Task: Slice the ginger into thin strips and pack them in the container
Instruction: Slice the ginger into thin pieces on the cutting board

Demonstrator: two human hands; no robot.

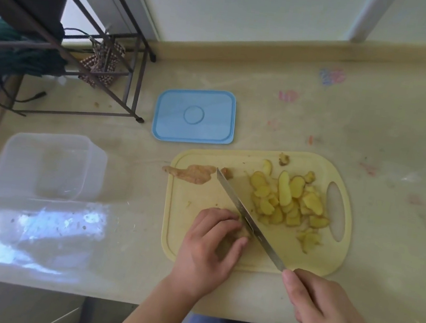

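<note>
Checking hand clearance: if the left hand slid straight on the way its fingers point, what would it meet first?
The left hand points up-right across the cutting board; it would likely meet the knife blade, which lies right at its fingertips.

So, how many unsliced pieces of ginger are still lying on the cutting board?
3 visible: a large piece overhanging the cutting board's left edge, a small nub beside the knife tip, another nub at the far edge. The left hand may hide more.

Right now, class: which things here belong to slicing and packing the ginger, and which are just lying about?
Belong to the job: knife, ginger slices, ginger piece under the left hand, cutting board, clear container, blue lid.

Lying about: metal rack, checked cloth.
</note>
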